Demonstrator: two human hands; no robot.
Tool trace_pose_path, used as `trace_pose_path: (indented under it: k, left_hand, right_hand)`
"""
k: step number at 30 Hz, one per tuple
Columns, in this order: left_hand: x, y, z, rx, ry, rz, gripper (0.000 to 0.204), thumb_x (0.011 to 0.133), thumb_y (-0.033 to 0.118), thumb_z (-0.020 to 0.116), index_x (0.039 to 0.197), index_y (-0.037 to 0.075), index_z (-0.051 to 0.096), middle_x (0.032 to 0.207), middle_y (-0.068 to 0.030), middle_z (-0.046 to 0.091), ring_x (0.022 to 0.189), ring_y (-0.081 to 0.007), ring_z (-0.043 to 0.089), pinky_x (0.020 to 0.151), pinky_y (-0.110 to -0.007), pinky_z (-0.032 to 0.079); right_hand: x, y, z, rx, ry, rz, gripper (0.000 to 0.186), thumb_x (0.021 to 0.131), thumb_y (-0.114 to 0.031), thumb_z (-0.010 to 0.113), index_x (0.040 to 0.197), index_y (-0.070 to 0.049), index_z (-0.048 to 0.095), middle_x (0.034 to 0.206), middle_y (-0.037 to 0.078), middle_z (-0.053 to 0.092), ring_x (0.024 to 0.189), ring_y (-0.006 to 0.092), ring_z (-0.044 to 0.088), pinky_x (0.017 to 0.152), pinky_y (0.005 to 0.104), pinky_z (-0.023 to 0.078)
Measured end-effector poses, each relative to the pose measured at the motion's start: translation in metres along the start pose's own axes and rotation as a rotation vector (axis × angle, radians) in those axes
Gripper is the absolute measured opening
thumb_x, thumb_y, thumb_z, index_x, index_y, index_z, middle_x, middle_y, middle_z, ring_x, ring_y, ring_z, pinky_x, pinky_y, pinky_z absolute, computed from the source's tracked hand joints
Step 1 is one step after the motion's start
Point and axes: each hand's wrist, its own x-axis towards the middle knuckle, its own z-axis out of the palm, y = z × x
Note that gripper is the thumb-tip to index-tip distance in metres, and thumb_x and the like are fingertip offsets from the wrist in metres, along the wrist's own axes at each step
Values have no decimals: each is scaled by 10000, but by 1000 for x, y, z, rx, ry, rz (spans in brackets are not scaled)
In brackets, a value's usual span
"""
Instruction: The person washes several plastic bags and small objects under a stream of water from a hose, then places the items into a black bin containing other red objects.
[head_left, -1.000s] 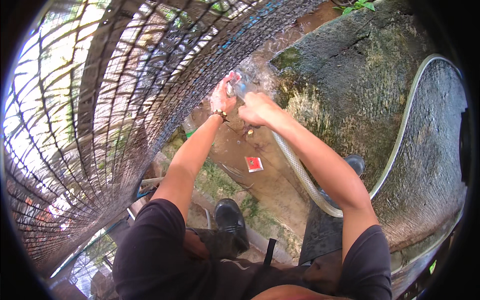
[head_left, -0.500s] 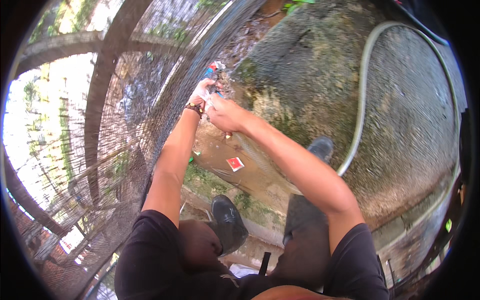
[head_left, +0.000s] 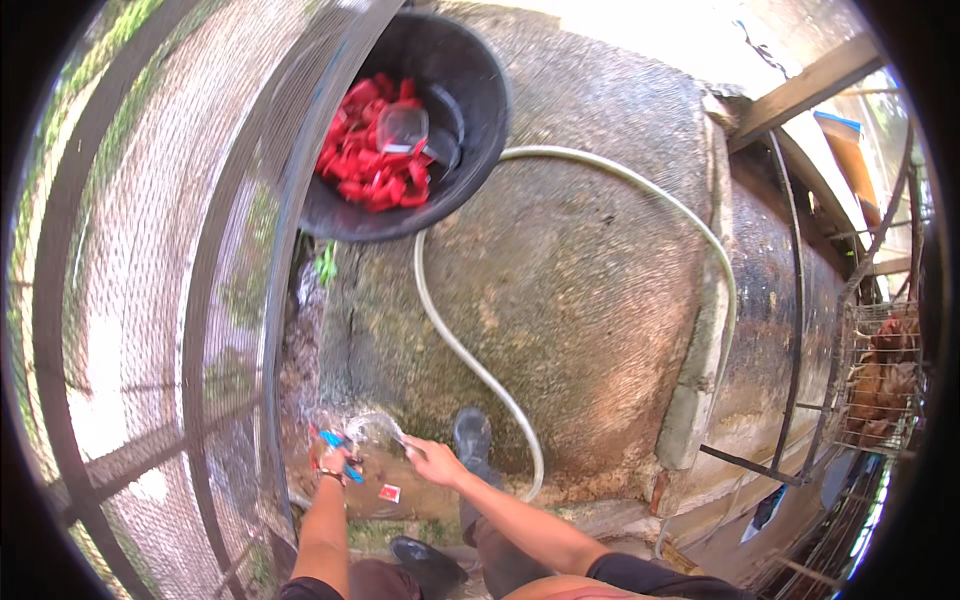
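Clear container [head_left: 372, 428] (wet) in both hands

small blue item in the left hand [head_left: 333, 458] too blurred and small to identify, clear piece [head_left: 374, 428] at the right hand [head_left: 432, 462] indistinct under splashing water, hose [head_left: 470, 360] end hidden behind the boot, red pieces [head_left: 372, 160] in the black tub [head_left: 480, 120] too small to identify, caged hens [head_left: 885, 365] half hidden at the right rim
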Motion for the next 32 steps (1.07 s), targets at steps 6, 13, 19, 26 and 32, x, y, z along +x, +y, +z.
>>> trace_pose_path:
  k: [6, 13, 19, 26, 32]
  left_hand:
    - [-153, 207, 300, -83, -540, -29, 86, 751, 116, 593, 758, 154, 516, 627, -15, 473, 509, -155, 459, 453, -305, 397]
    - [-504, 697, 547, -679, -1322, 434, 1012, 788, 565, 590, 1438, 72, -8, 1481, -216, 62, 1354, -358, 178, 1101, -470, 190]
    - [-335, 598, 481, -56, -978, 555, 601, 896, 417, 514, 1319, 9, 386, 1273, -165, 490, 1197, -257, 461, 1016, -351, 364]
    - [-149, 282, 257, 51, -569, 169, 286, 893, 253, 555, 1059, 22, 589, 1013, -116, 642, 940, -213, 631, 825, -352, 515]
    - [-103, 131, 125, -484, -426, 2, 410, 910, 214, 505, 1247, -14, 461, 1216, -173, 540, 1117, -285, 536, 991, -391, 412]
  right_hand:
    - [-75, 36, -53, 54, 241, 71, 398, 894, -290, 470, 1274, -177, 495, 1152, 186, 573, 1077, 373, 531, 923, 400, 428]
    - [-87, -5, -107, 0, 161, 185, 405, 895, -330, 467, 1275, -194, 500, 1075, 230, 593, 1008, 389, 568, 878, 416, 452]
    - [-69, -29, -147, 178, 530, -13, 382, 887, -262, 513, 1253, -151, 527, 974, 161, 644, 857, 222, 635, 785, 324, 477]
    - [-52, -53, -118, 500, 162, -25, 306, 909, -139, 511, 1201, -66, 570, 758, -42, 524, 650, 59, 483, 595, 244, 434]
    - [-8, -53, -43, 378, -103, 153, 396, 757, -6, 419, 1097, -25, 623, 690, 102, 653, 562, 102, 565, 553, 272, 476]
